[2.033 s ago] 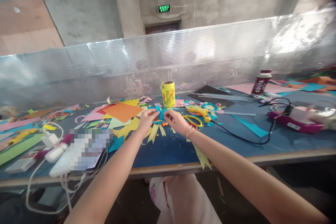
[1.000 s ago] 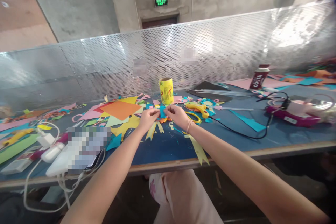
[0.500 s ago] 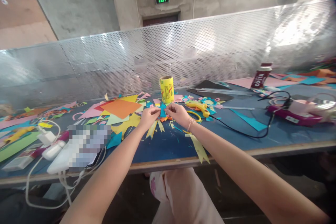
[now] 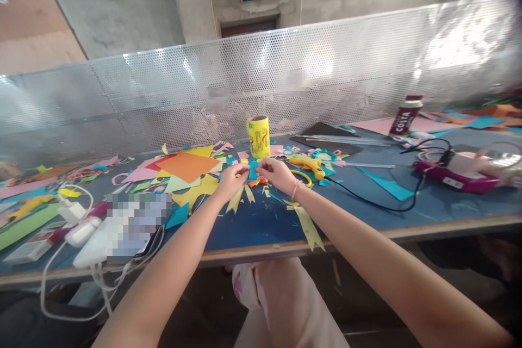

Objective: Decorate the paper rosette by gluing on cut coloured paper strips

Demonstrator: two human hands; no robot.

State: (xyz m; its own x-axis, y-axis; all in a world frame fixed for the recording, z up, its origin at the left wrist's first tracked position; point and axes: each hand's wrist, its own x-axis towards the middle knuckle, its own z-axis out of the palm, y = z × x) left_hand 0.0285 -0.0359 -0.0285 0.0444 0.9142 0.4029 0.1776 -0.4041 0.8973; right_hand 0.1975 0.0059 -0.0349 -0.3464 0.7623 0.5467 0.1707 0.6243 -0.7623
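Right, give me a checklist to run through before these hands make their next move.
1. Small blue paper piece pinched by the bare left hand and bare right hand: ok.
2. Yellow printed hollow cylinder upright behind them: ok.
3. Yellow glue gun with black cord set down: ok.
4. Glue gun cool: cannot tell.
5. Yellow fork-ended paper strip clear of the blue table's wooden front edge: not ok, its tips reach it.
6. Dark red COSTA bottle capped: ok.

Blue paper [image 4: 253,169] narrower vs 2s ago, cam tipped dn
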